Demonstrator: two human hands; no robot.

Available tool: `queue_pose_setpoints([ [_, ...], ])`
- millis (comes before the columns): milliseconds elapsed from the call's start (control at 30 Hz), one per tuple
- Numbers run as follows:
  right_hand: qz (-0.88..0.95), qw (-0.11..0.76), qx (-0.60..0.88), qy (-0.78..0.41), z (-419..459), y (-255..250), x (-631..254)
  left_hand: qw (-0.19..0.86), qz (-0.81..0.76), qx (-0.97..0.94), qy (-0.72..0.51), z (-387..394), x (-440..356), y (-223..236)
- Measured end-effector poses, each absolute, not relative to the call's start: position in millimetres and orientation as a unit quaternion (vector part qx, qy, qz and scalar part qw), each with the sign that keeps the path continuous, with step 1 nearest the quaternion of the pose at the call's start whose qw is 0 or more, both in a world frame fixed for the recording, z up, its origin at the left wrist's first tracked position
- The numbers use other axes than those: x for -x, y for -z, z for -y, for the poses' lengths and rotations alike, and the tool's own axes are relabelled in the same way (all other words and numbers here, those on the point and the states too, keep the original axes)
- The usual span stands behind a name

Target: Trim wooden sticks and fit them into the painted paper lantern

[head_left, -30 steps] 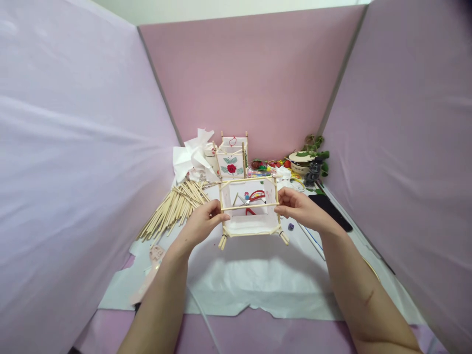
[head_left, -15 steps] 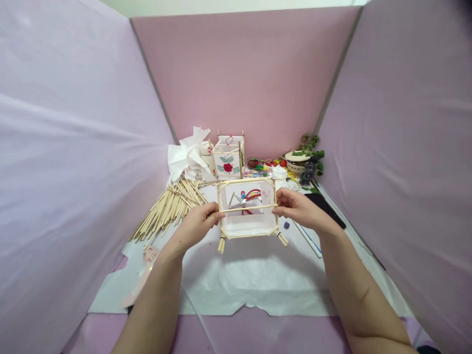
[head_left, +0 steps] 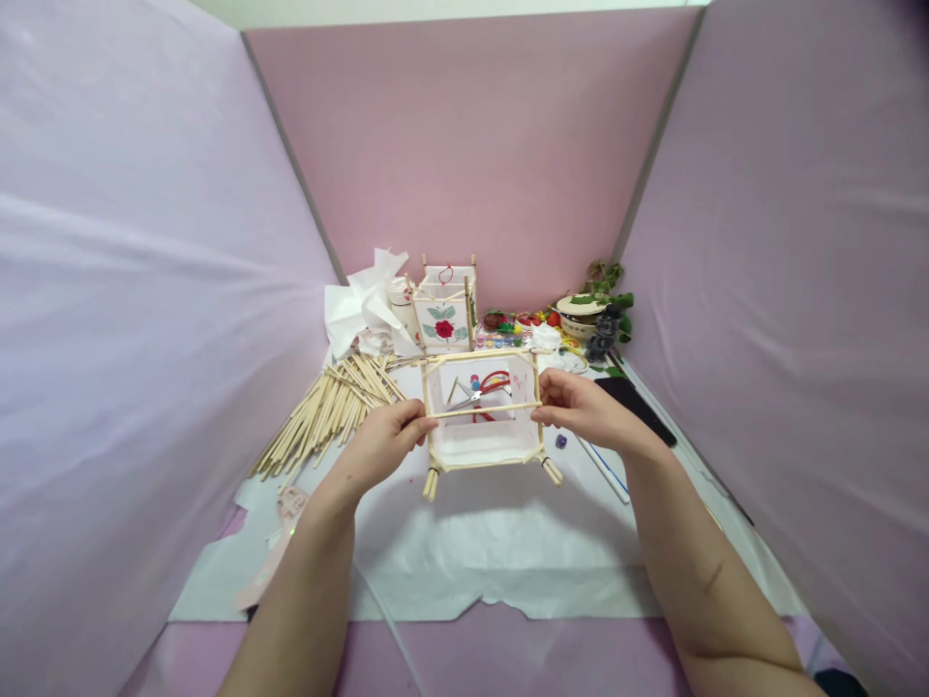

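Note:
A small box-shaped lantern frame (head_left: 482, 455) of thin wooden sticks with white paper sides is held above the table between both hands. My left hand (head_left: 382, 442) pinches its left edge, fingers closed on the stick frame. My right hand (head_left: 577, 407) pinches the right edge the same way. One loose-looking stick (head_left: 483, 410) spans the open top between my fingertips. Through the frame I see red-handled scissors (head_left: 488, 384) lying behind it.
A heap of wooden sticks (head_left: 326, 410) lies at the left. A finished lantern with a red flower (head_left: 444, 317), crumpled white paper (head_left: 359, 303), paints, a bowl with greenery (head_left: 589, 312) and a black phone (head_left: 637, 408) stand behind. White paper sheet (head_left: 494, 547) covers the table; pink screens enclose it.
The frame and both hands keep the same grip; the view has shifted slightly, so everything sits a little lower-left in the picture.

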State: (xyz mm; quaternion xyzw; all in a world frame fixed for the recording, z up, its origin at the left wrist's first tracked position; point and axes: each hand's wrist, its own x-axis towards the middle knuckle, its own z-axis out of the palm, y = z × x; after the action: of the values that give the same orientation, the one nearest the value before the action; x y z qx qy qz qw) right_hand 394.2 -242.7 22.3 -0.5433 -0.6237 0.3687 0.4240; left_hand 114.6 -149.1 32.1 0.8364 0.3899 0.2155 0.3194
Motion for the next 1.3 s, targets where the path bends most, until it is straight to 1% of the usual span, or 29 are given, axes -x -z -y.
queue_pose_setpoints([
  [267, 0.624, 0.430, 0.536, -0.372, 242.1, -22.4, -393.5, 0.299, -0.399, -0.844, -0.197, 149.1, -115.2, -30.8],
  [367, 0.613, 0.445, 0.524, -0.390, 244.6, -24.9, -392.6, 0.309, -0.398, -0.839, -0.205, 151.4, -114.9, -34.5],
  [500, 0.574, 0.479, 0.495, -0.443, 255.3, -34.7, -390.7, 0.388, -0.390, -0.804, -0.225, 159.6, -107.4, -48.9],
  [633, 0.541, 0.492, 0.479, -0.486, 264.8, -42.2, -387.2, 0.481, -0.382, -0.764, -0.198, 168.6, -98.1, -59.2],
  [700, 0.531, 0.480, 0.479, -0.508, 265.7, -40.8, -384.8, 0.500, -0.392, -0.752, -0.178, 172.0, -96.0, -58.1],
  [767, 0.530, 0.460, 0.484, -0.522, 264.6, -35.3, -383.0, 0.494, -0.413, -0.749, -0.155, 174.5, -94.7, -54.9],
  [900, 0.524, 0.438, 0.491, -0.540, 263.0, -15.8, -386.2, 0.445, -0.430, -0.780, -0.090, 174.7, -89.0, -60.3],
  [967, 0.499, 0.451, 0.497, -0.548, 264.7, -5.1, -391.7, 0.375, -0.437, -0.814, -0.072, 171.7, -85.4, -74.5],
  [1033, 0.463, 0.477, 0.507, -0.549, 267.8, 4.8, -397.0, 0.276, -0.455, -0.842, -0.088, 167.7, -85.6, -94.4],
  [1100, 0.431, 0.502, 0.516, -0.544, 271.2, 14.7, -399.1, 0.199, -0.445, -0.866, -0.112, 163.8, -93.7, -114.6],
  [1167, 0.413, 0.515, 0.518, -0.543, 273.4, 26.0, -396.8, 0.149, -0.382, -0.907, -0.097, 160.7, -110.8, -130.3],
  [1300, 0.401, 0.540, 0.515, -0.531, 273.6, 54.3, -386.7, 0.090, -0.233, -0.968, 0.036, 156.7, -157.1, -140.5],
])
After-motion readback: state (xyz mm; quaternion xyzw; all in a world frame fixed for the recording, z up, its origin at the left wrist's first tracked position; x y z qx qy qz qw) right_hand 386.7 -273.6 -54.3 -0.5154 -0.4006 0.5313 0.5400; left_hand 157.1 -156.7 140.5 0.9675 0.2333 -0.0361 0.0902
